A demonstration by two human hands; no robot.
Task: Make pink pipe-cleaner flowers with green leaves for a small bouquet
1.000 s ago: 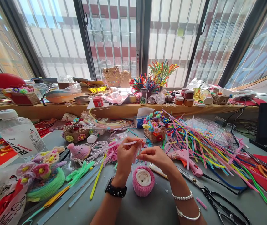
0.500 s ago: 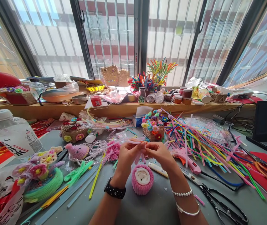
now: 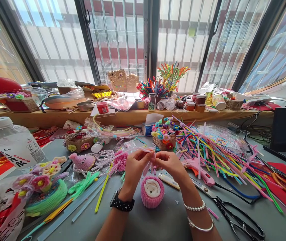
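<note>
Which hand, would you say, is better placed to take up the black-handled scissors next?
Probably the right hand: the scissors lie on its side, farther from the left hand. Both hands appear to pinch the pale pink strip, though.

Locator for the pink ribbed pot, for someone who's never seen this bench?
Over the grey table, find the left hand and right hand, fingertips together. Below them in the picture, between the black watch and silver bracelets, stands the pink ribbed pot. Unlike the pink glue gun, it is round, with a white coil in its open top.
</note>
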